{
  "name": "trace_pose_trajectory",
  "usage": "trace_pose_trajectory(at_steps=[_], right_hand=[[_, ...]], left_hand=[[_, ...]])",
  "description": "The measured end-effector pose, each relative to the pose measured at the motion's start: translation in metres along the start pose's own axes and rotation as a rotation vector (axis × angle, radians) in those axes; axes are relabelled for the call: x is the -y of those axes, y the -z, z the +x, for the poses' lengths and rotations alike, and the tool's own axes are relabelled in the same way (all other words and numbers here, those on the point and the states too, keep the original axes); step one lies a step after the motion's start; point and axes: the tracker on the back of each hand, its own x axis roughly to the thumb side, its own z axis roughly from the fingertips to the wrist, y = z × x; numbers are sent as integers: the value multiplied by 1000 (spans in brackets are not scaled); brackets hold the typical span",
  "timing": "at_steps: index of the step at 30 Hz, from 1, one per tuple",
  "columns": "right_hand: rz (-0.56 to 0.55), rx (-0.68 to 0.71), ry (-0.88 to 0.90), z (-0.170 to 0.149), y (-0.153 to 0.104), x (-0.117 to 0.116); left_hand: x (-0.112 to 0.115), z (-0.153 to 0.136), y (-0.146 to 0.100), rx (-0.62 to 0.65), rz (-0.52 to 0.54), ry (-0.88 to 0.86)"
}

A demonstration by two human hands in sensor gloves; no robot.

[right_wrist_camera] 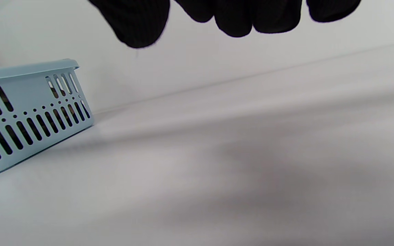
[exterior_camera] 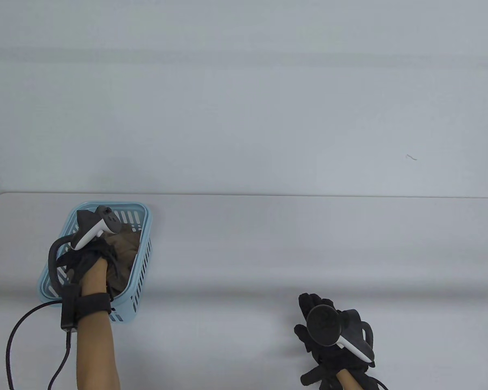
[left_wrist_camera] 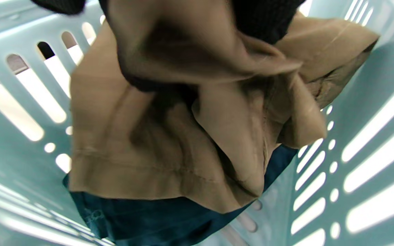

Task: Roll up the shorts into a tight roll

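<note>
Tan shorts (exterior_camera: 126, 248) lie bunched in a light blue slotted basket (exterior_camera: 142, 260) at the table's left. My left hand (exterior_camera: 91, 254) reaches into the basket and grips the tan shorts (left_wrist_camera: 169, 136), which hang from the gloved fingers (left_wrist_camera: 262, 17) in the left wrist view. A dark blue garment (left_wrist_camera: 162, 218) lies under them on the basket floor (left_wrist_camera: 364, 102). My right hand (exterior_camera: 313, 321) hovers empty over the table at the front right, fingers (right_wrist_camera: 234, 17) spread and apart from the cloth.
The basket (right_wrist_camera: 22, 112) stands near the table's left front, seen from the side in the right wrist view. The white table (exterior_camera: 288, 243) stretches right of it. A black cable (exterior_camera: 20, 337) runs from my left wrist off the front edge.
</note>
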Motion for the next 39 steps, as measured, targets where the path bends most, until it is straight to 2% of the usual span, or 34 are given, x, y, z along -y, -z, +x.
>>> trace_pose_trajectory(at_steps=[5,8,17,27,31,33,36,39], right_hand=[[13,4,4,2,1,-1],[17,7,3,2,1,-1],[20,20,16,5,-1,0],[25,30,24,7,-1,-1],[36,37,17,10,0,-3],[39,38,16,10,0,-3],[38,36,20,10,0,-3],[28,27,24,7,-1,-1]], left_hand=[[-9,-9,-16,54,103,-20],[-23,-17,-36,104,227,-85],[-69,-37,-125,325,605,-361],[-94,-29,-210,552,903,-556],[-99,-16,-239,688,968,-632],[-100,-8,-252,762,963,-661],[-97,11,-267,883,906,-688],[-86,30,-269,981,804,-705]])
